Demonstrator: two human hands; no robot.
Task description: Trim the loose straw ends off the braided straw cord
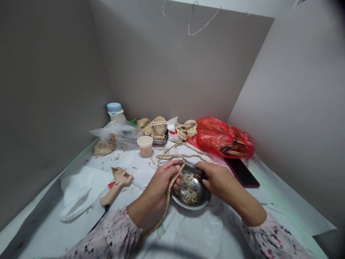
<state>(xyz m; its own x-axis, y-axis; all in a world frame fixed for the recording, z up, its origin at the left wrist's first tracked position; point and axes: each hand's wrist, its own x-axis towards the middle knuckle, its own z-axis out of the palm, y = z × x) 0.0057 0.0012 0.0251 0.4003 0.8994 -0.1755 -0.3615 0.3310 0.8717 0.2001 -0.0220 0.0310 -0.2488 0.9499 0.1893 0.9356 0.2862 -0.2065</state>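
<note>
left hand (165, 180): holding braided cord (169, 192) | right hand (215, 177): holding scissors (190, 163) over metal bowl (190, 207) | red bag (211, 131): far right corner of counter (126, 160)

No text, brand or number can be read. The printed marks on the pink-banded paper cup (145, 148) and the tan hot-glue gun (116, 187) are too small to make out.

Grey L wall (54, 90), back wall (175, 72) & R wall (291, 90) around white-covered table (231, 230), thin wire (192, 35) hanging nr top of back wall, pale bg (242, 5) above, light dimmer on L.
</note>
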